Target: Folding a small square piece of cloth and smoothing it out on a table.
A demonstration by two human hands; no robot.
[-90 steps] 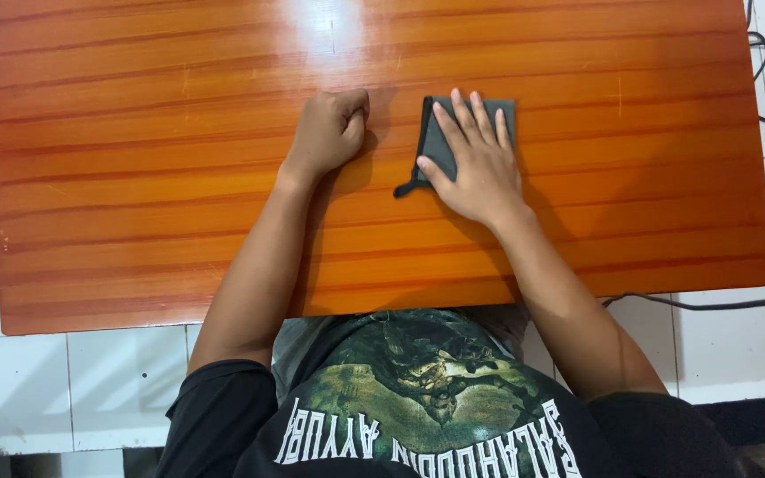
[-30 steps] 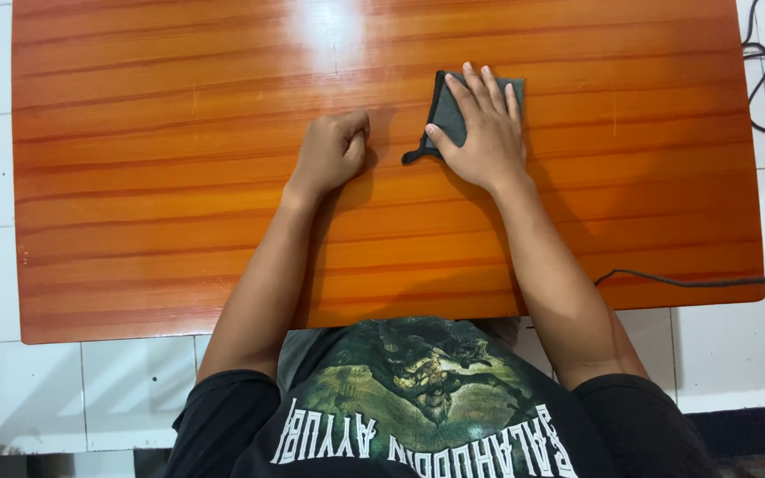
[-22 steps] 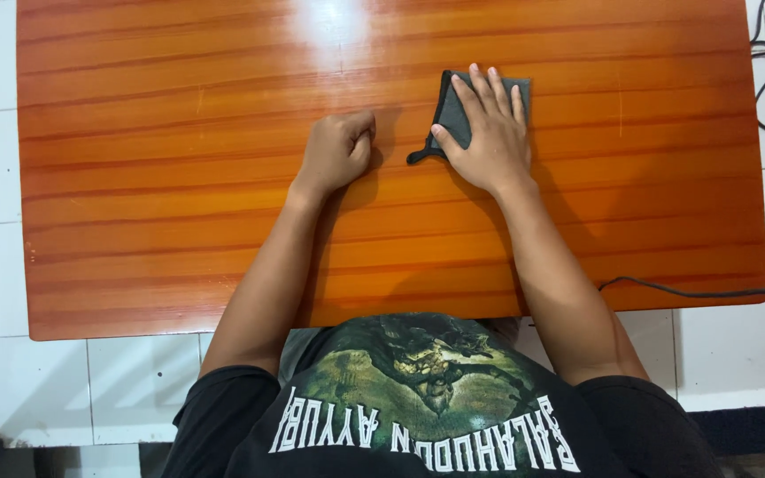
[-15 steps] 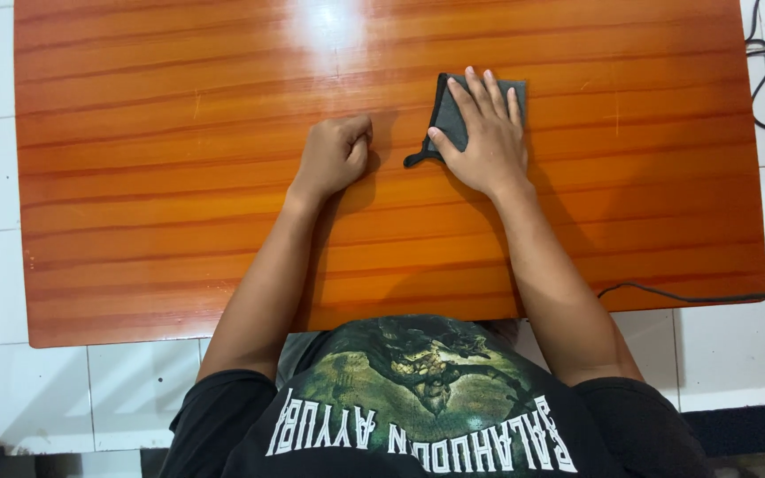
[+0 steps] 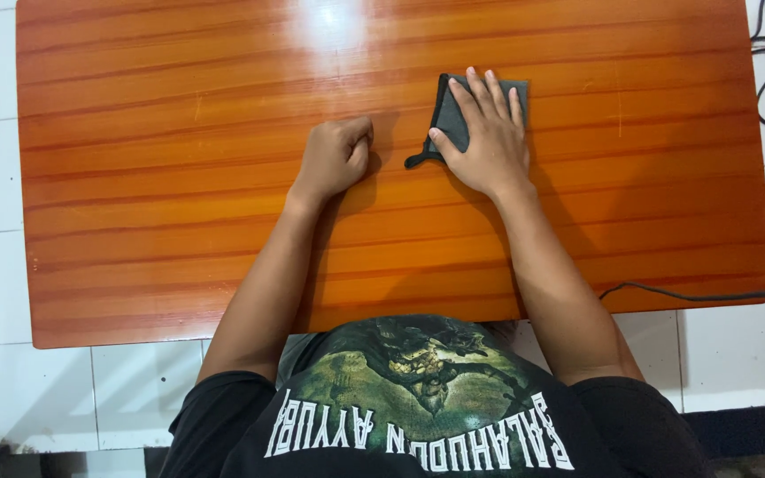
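Dark grey fabric, folded into a small flat rectangle (image 5: 480, 104), lies on the far right-of-centre part of the glossy reddish-brown wooden table (image 5: 179, 177), and the person's right hand (image 5: 486, 133) rests flat on top of it, fingers spread and stretched forward so that most of the cloth is covered. Only its far edge, its left edge and a narrow strap-like tail poking out toward the thumb show around the hand. The piece looks already folded down to a compact, squared shape, and the flat palm reads as pressing or smoothing it; whether another fold remains I cannot tell, since the hand hides the layers. The loose tail at the near left corner seems the one part not yet tucked in. The left hand (image 5: 334, 158) sits just beside it on the bare wood, curled into a loose fist, holding nothing and apart from the cloth. A black cable (image 5: 710, 295) trails over the white tiled floor (image 5: 11, 372) off the table's right near corner.
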